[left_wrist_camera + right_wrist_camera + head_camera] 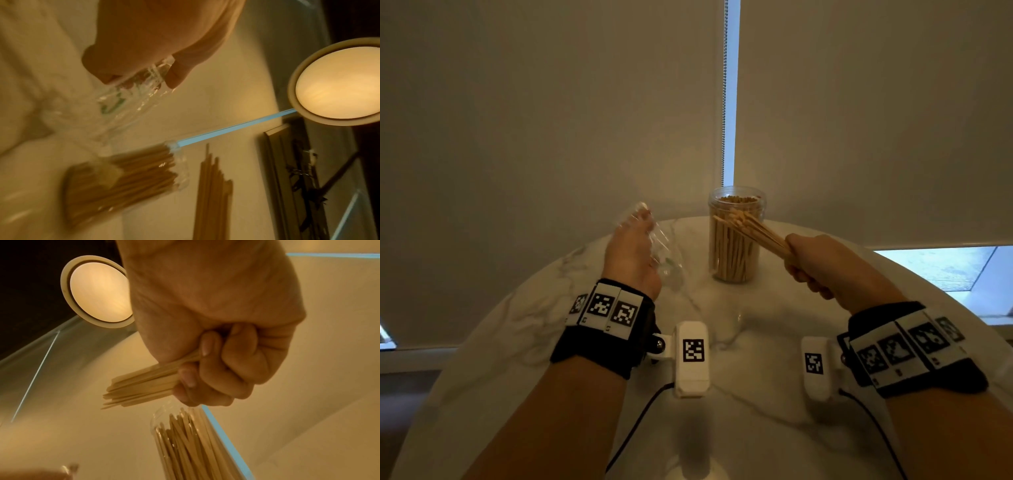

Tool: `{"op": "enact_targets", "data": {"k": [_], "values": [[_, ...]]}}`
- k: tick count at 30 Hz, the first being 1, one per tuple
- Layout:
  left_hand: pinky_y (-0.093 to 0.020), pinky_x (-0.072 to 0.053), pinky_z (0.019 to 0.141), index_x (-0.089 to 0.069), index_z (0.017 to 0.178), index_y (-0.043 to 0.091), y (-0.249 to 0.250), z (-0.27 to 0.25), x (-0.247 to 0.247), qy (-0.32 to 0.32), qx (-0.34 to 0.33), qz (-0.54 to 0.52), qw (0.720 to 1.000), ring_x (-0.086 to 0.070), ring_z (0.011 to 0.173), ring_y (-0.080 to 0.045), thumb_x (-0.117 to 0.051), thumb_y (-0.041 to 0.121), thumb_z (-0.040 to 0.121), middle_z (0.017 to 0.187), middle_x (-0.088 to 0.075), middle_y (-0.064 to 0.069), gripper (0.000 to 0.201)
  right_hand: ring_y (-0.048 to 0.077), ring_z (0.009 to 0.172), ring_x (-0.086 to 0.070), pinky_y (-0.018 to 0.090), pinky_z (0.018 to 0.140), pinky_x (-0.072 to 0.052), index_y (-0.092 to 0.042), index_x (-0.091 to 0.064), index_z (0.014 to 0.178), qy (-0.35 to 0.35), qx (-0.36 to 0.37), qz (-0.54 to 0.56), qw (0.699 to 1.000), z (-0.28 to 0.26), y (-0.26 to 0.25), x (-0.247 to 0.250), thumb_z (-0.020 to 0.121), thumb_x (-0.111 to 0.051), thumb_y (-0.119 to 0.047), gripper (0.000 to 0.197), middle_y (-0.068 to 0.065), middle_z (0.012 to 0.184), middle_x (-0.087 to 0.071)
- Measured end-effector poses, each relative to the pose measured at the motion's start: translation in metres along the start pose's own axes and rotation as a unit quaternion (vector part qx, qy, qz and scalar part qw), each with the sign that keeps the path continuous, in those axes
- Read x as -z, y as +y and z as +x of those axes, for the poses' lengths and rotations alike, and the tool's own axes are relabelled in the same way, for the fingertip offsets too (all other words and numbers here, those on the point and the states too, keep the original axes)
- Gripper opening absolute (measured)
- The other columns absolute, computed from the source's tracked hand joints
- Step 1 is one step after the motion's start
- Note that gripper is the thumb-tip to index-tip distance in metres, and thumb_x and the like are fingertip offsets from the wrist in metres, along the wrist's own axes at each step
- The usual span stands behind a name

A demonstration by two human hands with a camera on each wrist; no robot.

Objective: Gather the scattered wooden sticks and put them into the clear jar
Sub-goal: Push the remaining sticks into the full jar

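Pale thin wooden sticks [753, 229] fan beside stick-packed clear jar [736, 236].

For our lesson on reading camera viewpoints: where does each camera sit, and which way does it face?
Head: above, looking forward and down at the round marble table; both forearms, left hand and right hand show.
Left wrist: looks upward along the fingers gripping crinkled clear plastic wrap.
Right wrist: looks upward at the fist gripping a bundle of thin wooden sticks.
Shared: all three show the clear plastic jar of sticks.
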State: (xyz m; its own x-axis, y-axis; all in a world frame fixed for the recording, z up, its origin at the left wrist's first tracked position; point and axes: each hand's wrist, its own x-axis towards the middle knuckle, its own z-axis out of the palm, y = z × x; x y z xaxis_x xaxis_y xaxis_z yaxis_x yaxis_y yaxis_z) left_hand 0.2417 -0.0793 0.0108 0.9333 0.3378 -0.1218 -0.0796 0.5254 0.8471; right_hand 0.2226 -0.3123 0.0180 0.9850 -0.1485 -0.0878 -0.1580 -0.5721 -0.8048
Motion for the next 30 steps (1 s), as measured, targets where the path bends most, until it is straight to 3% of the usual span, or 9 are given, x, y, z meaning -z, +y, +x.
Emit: {"op": "enact_targets", "data": {"k": [3,6,9,12,14,16,19,26,30], "values": [[-0.043,-0.043,0.106,-0.067,0.12,0.021,-0.031,0.006,0.003,-0.028,0.095,0.115,0.988,-0.058,0.121,-0.028,-0.061,0.012,0.094,0.132,-0.061,-0.01,0.027,0.015,0.044,-0.034,0.025,0.046,-0.029,-0.013,-0.054,0.061,0.001,0.009,-0.003,1.0,-0.001,-0.003,0.004,0.093,-0.037,-0.035,0.042,0.0,0.052,-0.045],[-0.04,-0.045,0.105,-0.07,0.113,0.018,-0.039,0.01,0.007,-0.019,0.156,0.195,0.968,-0.056,0.121,-0.029,-0.077,0.013,0.08,0.129,-0.057,-0.009,0.034,0.015,0.045,-0.035,0.025,0.046,-0.029,-0.013,-0.054,0.061,-0.005,0.019,-0.025,1.0,-0.003,-0.008,0.004,0.093,-0.037,-0.035,0.042,0.0,0.052,-0.044],[-0.046,-0.047,0.102,-0.065,0.125,0.027,-0.029,0.02,0.011,0.022,0.149,0.186,0.971,-0.055,0.124,-0.032,-0.092,0.038,0.052,0.137,-0.054,-0.005,0.079,0.018,0.047,-0.038,0.025,0.048,-0.03,-0.013,-0.054,0.06,0.006,0.035,-0.052,0.998,-0.007,-0.014,0.006,0.093,-0.038,-0.032,0.042,0.001,0.052,-0.047],[-0.047,-0.048,0.095,-0.056,0.13,0.035,-0.008,0.026,0.01,0.129,0.065,0.18,0.973,-0.058,0.117,-0.033,-0.088,0.061,0.045,0.137,-0.054,-0.005,0.094,0.019,0.05,-0.042,0.025,0.049,-0.032,-0.012,-0.052,0.062,0.009,0.066,-0.088,0.994,-0.01,-0.018,0.006,0.099,-0.037,-0.026,0.043,0.004,0.058,-0.05],[-0.042,-0.047,0.091,-0.056,0.13,0.023,0.009,0.003,-0.004,0.074,0.028,0.166,0.983,-0.06,0.106,-0.025,-0.077,0.062,0.065,0.123,-0.06,-0.004,0.078,0.016,0.048,-0.044,0.024,0.048,-0.033,-0.013,-0.055,0.061,0.019,0.077,-0.091,0.993,-0.01,-0.021,0.006,0.099,-0.038,-0.029,0.044,0.002,0.057,-0.052],[-0.042,-0.045,0.091,-0.061,0.127,0.02,0.018,-0.024,-0.022,-0.067,0.049,0.182,0.98,-0.061,0.106,-0.021,-0.059,0.061,0.087,0.113,-0.066,-0.004,0.058,0.013,0.048,-0.045,0.024,0.049,-0.035,-0.014,-0.058,0.061,0.024,0.093,-0.107,0.99,-0.012,-0.024,0.003,0.099,-0.041,-0.033,0.045,-0.001,0.056,-0.052],[-0.047,-0.058,0.086,-0.066,0.118,0.011,0.018,-0.057,-0.036,-0.219,0.107,0.21,0.947,-0.073,0.096,-0.03,-0.049,0.061,0.094,0.099,-0.076,-0.013,0.058,0.017,0.055,-0.051,0.027,0.052,-0.034,-0.014,-0.062,0.064,0.048,0.14,-0.169,0.974,-0.012,-0.028,-0.007,0.098,-0.039,-0.036,0.046,0.002,0.06,-0.056],[-0.023,-0.057,0.056,-0.072,0.099,-0.003,0.002,-0.065,-0.038,-0.248,0.047,0.234,0.939,-0.075,0.072,-0.02,-0.069,0.013,0.091,0.09,-0.076,-0.016,0.018,0.025,0.069,-0.051,0.03,0.057,-0.03,-0.015,-0.047,0.063,0.133,0.186,-0.219,0.948,-0.011,-0.026,-0.019,0.102,-0.036,-0.035,0.045,0.002,0.063,-0.046],[-0.018,-0.054,0.055,-0.072,0.097,-0.005,0.004,-0.052,-0.03,-0.238,0.032,0.221,0.945,-0.07,0.065,-0.012,-0.07,0.009,0.09,0.086,-0.074,-0.013,0.016,0.019,0.07,-0.059,0.03,0.059,-0.037,-0.014,-0.068,0.078,0.092,0.23,-0.189,0.95,-0.01,-0.027,-0.018,0.102,-0.03,-0.056,0.062,0.001,0.068,-0.061]]}}
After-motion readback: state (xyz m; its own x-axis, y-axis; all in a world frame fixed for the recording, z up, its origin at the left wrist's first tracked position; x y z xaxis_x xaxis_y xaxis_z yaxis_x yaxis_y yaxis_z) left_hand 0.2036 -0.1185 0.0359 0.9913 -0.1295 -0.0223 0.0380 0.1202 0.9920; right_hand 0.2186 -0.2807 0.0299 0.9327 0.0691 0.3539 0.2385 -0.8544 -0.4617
